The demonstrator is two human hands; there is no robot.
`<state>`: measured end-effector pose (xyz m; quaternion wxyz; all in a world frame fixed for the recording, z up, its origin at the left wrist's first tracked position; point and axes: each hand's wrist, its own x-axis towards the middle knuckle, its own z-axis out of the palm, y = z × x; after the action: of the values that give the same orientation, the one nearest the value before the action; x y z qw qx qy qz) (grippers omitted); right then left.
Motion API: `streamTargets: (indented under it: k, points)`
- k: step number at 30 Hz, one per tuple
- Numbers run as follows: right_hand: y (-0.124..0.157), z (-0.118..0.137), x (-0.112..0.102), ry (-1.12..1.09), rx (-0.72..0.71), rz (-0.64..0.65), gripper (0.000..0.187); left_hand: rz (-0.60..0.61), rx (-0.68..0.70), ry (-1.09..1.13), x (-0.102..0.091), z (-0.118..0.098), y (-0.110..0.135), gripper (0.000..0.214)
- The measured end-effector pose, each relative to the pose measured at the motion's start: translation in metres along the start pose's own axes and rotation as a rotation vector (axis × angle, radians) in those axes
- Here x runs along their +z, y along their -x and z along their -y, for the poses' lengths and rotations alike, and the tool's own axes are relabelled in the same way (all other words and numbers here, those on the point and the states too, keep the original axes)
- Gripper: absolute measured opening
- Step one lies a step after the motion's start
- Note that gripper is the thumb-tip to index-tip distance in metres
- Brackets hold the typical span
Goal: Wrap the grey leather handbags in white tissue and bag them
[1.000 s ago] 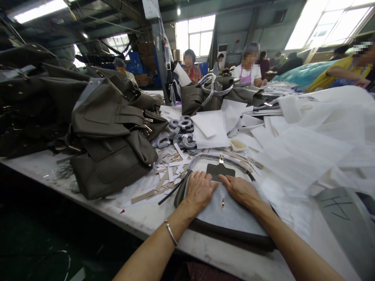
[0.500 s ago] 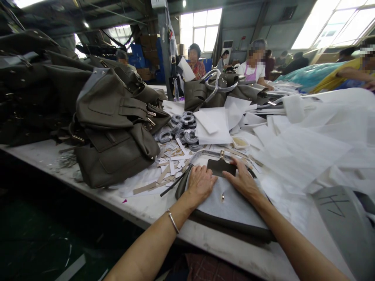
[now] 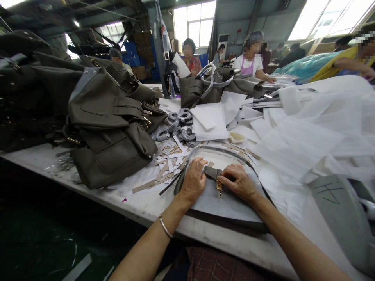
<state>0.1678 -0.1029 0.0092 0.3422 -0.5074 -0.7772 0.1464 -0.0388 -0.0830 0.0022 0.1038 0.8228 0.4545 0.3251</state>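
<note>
A dark olive handbag (image 3: 227, 221) lies at the table's front edge, a pale grey sheet (image 3: 231, 207) covering its upward face. My right hand (image 3: 238, 182) pinches the bag's flap (image 3: 211, 172) beside its gold clasp (image 3: 219, 185). That clasp hangs over the small metal post on the sheet. Curled at the flap's left end is my left hand (image 3: 193, 181); its fingertips are partly hidden. Beyond both hands arches the plastic-wrapped handle (image 3: 216, 149).
Dark bags (image 3: 111, 156) are heaped on the left. Paper strips (image 3: 168, 164) and wrapped coils (image 3: 184, 127) lie ahead. White sheets (image 3: 293, 140) cover the right, with a grey marked panel (image 3: 334, 210) nearer. A co-worker (image 3: 252, 62) stands across the table.
The flap has folded down toward me, bringing its gold clasp over the sheet. My right hand has gone from spread fingers to a pinch. My left fingers have curled in.
</note>
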Motion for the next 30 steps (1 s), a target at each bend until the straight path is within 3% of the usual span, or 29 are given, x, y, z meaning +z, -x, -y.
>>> streamTargets:
  k: [4,9,15,20,26,30]
  points:
    - [0.0,0.001,0.001,0.052,-0.042,0.014,0.028,0.1,0.292,0.239,-0.004,-0.002,0.008,0.035]
    - [0.0,0.0,0.001,0.038,0.009,0.021,0.024,0.278,0.309,0.41,-0.002,-0.002,0.011,0.033]
    - [0.0,-0.002,0.002,0.04,0.033,0.016,0.024,0.331,0.361,0.527,-0.001,-0.002,0.012,0.037]
    - [0.001,-0.004,0.005,0.08,-0.015,0.01,0.026,0.434,0.368,0.349,-0.006,-0.007,0.013,0.036]
    - [0.003,-0.004,0.006,0.116,-0.057,0.0,0.026,0.493,0.437,0.02,-0.03,-0.019,0.031,0.029]
    - [0.004,0.003,-0.007,0.065,-0.093,0.152,0.017,0.51,0.397,-0.074,-0.037,-0.024,0.045,0.035]
